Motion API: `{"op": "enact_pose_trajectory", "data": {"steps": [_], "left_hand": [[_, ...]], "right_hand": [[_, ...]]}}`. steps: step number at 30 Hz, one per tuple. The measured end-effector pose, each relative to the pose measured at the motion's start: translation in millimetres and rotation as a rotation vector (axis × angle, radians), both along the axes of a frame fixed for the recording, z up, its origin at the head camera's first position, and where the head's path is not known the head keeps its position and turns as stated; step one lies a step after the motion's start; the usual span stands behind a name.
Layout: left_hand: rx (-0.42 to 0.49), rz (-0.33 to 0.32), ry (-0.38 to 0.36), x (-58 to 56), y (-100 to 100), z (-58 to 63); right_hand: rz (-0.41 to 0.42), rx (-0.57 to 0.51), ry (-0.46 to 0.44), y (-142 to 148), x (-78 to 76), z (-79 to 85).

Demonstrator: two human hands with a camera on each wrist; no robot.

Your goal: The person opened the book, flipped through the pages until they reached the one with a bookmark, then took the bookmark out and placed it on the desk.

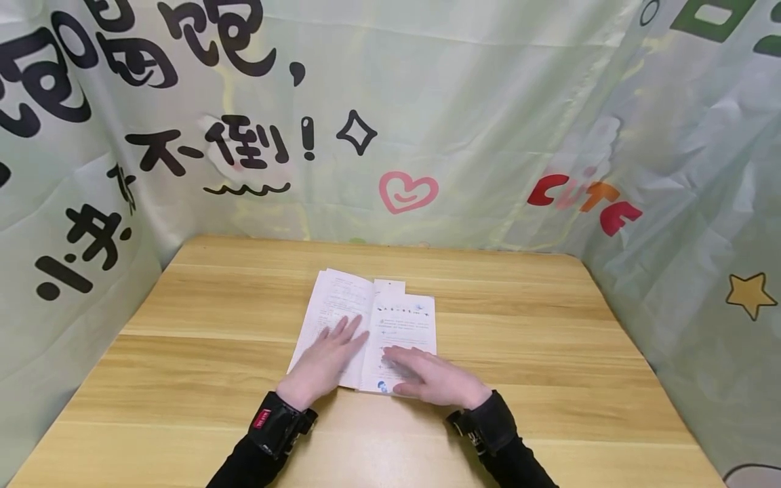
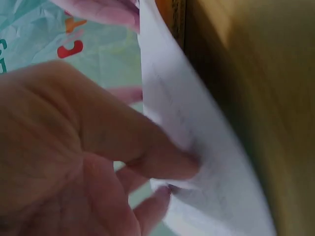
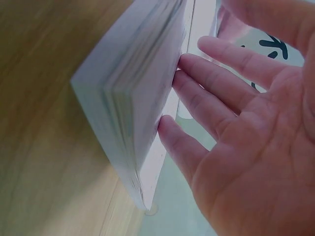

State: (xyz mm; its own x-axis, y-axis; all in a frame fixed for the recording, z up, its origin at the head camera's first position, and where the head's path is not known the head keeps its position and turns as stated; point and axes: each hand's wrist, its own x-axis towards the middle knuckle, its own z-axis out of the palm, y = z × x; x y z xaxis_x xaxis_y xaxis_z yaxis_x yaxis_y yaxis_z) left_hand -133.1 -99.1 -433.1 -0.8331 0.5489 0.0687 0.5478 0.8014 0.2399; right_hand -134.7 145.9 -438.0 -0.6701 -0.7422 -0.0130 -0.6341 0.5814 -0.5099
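A thick paperback book lies open on the table, its printed pages facing up. My left hand rests on the lower part of the left page, fingers spread and fairly straight. From the left wrist, the thumb is seen lying against the page. My right hand is over the lower right page with its fingers extended. In the right wrist view those fingertips touch the page surface, and the stacked page edges show beside them. A white card-like piece sticks out past the book's top edge.
The wood-grain table extends around the book on every side. A pale green cloth with dark lettering, a heart and a star hangs behind and along both sides. Black straps with devices wrap both wrists.
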Motion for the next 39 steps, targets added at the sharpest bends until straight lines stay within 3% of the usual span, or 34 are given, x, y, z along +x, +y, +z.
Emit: {"op": "enact_pose_trajectory", "data": {"steps": [2,5,10,18,28,39], "left_hand": [[-0.008,-0.085,0.014,-0.2,2,-2.0],[-0.023,-0.124,0.030,-0.9,5,-3.2],[-0.031,-0.062,0.025,2.4,13,-2.9],[-0.051,0.034,-0.068,11.4,20,-5.7],[-0.123,-0.008,0.068,11.7,28,-10.4],[-0.105,-0.013,0.046,11.0,27,-10.7]], "right_hand": [[0.000,0.003,0.001,0,0.4,-0.1],[0.003,0.005,0.005,0,0.6,0.0],[0.014,0.004,0.012,1,0.6,-0.1],[0.021,0.004,0.026,2,0.4,0.2],[-0.025,0.047,0.032,10,-2.5,-0.5],[-0.040,0.067,-0.022,14,-4.1,4.4]]}}
